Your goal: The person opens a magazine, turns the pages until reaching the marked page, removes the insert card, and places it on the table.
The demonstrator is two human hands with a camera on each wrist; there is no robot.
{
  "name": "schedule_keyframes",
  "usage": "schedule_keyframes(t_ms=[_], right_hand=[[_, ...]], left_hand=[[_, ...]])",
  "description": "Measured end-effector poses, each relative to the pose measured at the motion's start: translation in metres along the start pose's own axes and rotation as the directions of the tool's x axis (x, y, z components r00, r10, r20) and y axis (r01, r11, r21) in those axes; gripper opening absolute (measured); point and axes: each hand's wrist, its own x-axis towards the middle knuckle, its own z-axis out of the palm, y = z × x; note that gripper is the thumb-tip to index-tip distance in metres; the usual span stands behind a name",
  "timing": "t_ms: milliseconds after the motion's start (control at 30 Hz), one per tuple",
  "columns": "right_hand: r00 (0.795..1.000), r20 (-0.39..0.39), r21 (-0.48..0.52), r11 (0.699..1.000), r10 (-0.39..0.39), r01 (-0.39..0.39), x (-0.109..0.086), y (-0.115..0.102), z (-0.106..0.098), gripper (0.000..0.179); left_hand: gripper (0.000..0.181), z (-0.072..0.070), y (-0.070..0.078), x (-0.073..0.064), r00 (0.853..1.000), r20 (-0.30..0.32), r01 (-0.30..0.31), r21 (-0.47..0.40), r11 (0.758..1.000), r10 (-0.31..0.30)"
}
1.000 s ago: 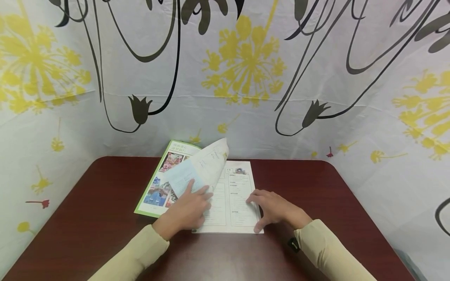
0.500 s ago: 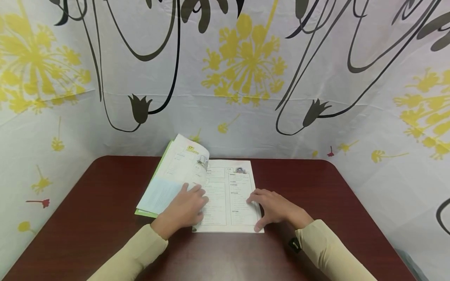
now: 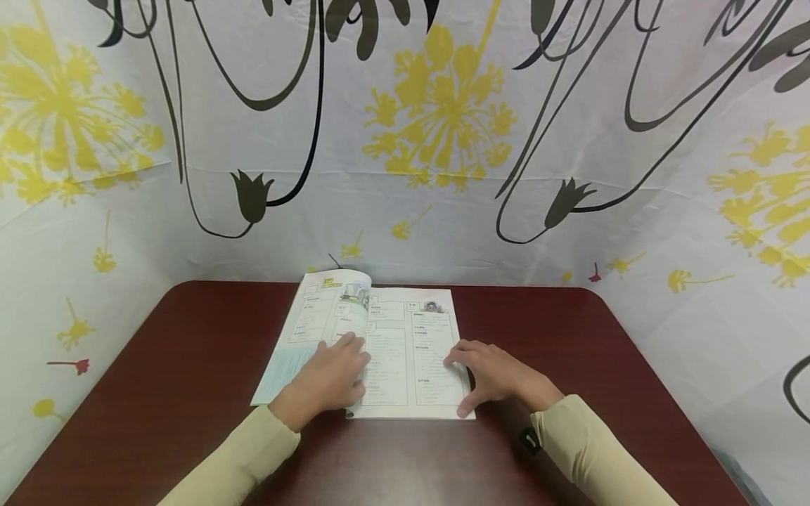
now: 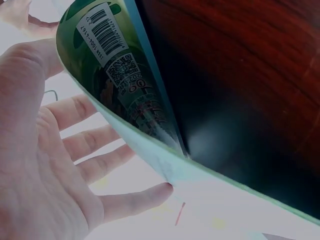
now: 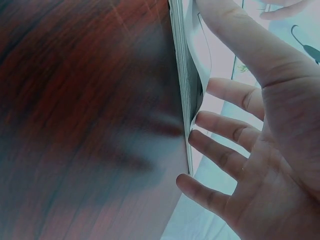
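An open magazine (image 3: 389, 379) lies on the dark red table, its printed left page (image 3: 319, 302) curving up towards the spine and pale blue in its lower part. My left hand (image 3: 332, 376) rests over that page near the fold, fingers extended. In the left wrist view the spread fingers lie along the page, and the green cover (image 4: 95, 60) with a barcode and QR code bows up off the table. My right hand (image 3: 500, 376) touches the right page, thumb at its lower corner. The right wrist view shows its loosely spread fingers (image 5: 222, 152) at the page edges.
The wooden table (image 3: 209, 344) has rounded far corners and extends on both sides of the magazine. A white curtain (image 3: 405, 225) with yellow and grey flower prints hangs behind it and along the sides. A small black object (image 3: 529, 440) sits by the right sleeve.
The lifted leaf has turned over to the left and now lies over the green-edged photo page, hiding it. My left hand has shifted slightly left; the right hand has stayed put.
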Motion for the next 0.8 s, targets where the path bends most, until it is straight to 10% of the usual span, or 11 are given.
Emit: schedule_keyframes(t_ms=[400,800], right_hand=[[1.000,-0.002,0.001,1.000,0.015,-0.015,0.0005,-0.0024,-0.0022,0.081],[0.999,-0.013,0.046,0.998,0.048,-0.047,-0.0001,-0.0005,-0.0010,0.075]], left_hand=[[0.028,0.0010,-0.0010,0.0009,1.000,-0.015,0.009,-0.007,1.000,-0.009],[0.071,0.0081,0.0065,0.0014,0.998,-0.019,0.066,-0.015,0.998,-0.066]])
